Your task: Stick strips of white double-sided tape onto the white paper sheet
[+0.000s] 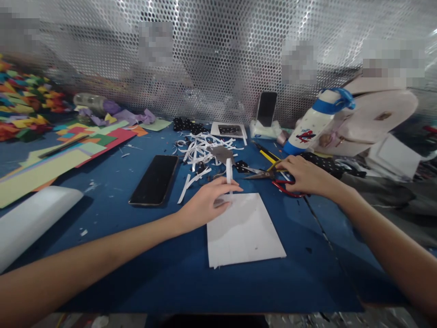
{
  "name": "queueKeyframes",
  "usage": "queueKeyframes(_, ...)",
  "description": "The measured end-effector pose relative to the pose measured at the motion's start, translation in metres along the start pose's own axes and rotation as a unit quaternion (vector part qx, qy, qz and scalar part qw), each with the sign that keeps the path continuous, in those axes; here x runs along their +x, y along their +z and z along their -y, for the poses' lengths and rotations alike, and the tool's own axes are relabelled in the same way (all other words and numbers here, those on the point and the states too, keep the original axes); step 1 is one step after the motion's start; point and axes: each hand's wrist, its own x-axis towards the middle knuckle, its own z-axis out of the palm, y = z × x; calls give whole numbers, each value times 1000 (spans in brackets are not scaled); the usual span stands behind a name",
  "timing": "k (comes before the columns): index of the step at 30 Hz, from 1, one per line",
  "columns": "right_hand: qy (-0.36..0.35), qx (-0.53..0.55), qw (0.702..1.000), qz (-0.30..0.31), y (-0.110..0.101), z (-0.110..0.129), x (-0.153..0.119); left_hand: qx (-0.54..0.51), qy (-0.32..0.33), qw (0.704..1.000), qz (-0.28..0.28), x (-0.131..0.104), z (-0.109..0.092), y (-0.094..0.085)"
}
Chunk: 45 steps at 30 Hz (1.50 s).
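My left hand [205,203] is closed on a narrow white paper strip [229,169], which stands up between its fingers. Beneath that hand lies a white, roughly square sheet [247,234], flat on the blue table. My right hand [307,175] has its fingers around the handles of scissors [262,175], whose blades point left and rest near the tabletop. Red and yellow show at the handles, partly hidden by the fingers. A heap of curled white paper strips [200,149] lies behind my left hand.
A black phone [155,180] lies left of my left hand. Coloured paper sheets [68,152] spread farther left, behind a white rounded object [37,221]. At the back right are a propped phone [266,108], a white and blue bottle [312,120] and a pale bag [375,116].
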Motion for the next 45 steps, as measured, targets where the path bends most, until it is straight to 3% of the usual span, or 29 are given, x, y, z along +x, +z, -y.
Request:
queueKeyframes(5, 11, -2, 1000, -17, -9, 7, -5, 48, -1, 999, -4, -1, -1, 0)
queueKeyframes(9, 76, 39, 996, -9, -31, 8, -23, 74, 2, 997, 0, -3, -1, 1)
queueKeyframes(11, 97, 74, 992, 12, -43, 7, -34, 89, -1, 996, 4, -4, -1, 1)
queueKeyframes(17, 37, 182, 976, 115, -62, 12, -60, 113, -11, 993, 6, -5, -1, 2)
queueKeyframes(22, -4, 216, 966, 142, -55, 29, -56, 141, 14, 990, -4, -6, -4, 3)
queueKeyframes(30, -75, 224, 965, 111, -41, 44, -29, 198, 31, 980, -16, -5, -6, 3)
queueKeyframes(39, -86, 237, 960, 122, -31, 41, -23, 215, 40, 976, -18, -6, -5, 4)
queueKeyframes(45, -99, 198, 970, 96, -29, 38, -23, 216, 41, 975, -17, -6, -5, 3)
